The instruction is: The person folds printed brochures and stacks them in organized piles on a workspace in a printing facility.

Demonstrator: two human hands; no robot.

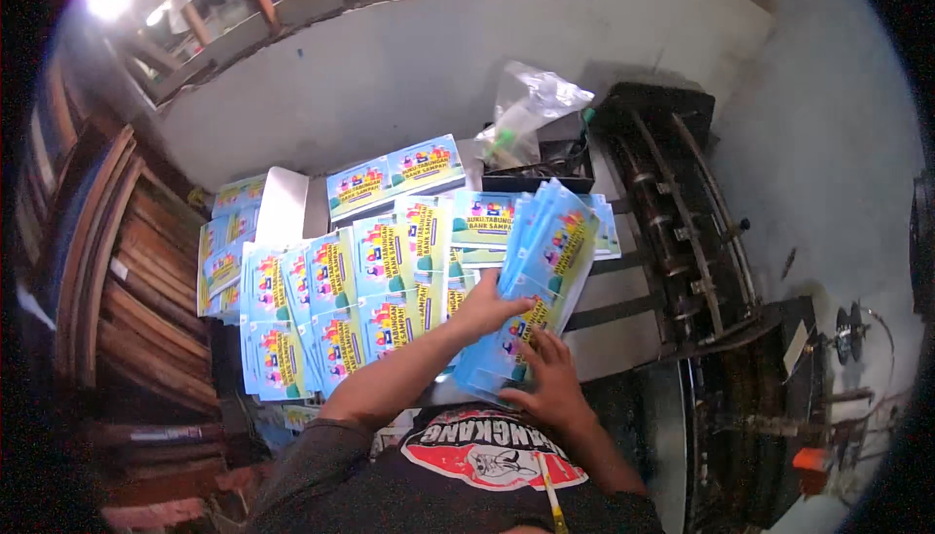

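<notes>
A stack of printed cover sheets point(557, 266), blue and green with colourful pictures, lies slanted in front of me. My left hand point(490, 312) grips its left edge, the thumb on top and the other fingers mostly hidden. At the lower right part of the stack, my right hand point(553, 378) touches the top sheet with fingers apart and slightly bent. The sheets are fanned a little along their left side. Just left of my left hand, more matching sheets point(382, 266) are laid out in overlapping piles.
Behind the piles stand another stack of sheets point(397, 178) and a black box point(538, 178) with a clear plastic bag point(534, 110). A dark machine with rollers point(672, 232) borders the table on the right. Wooden frames point(146, 290) are stacked at the left.
</notes>
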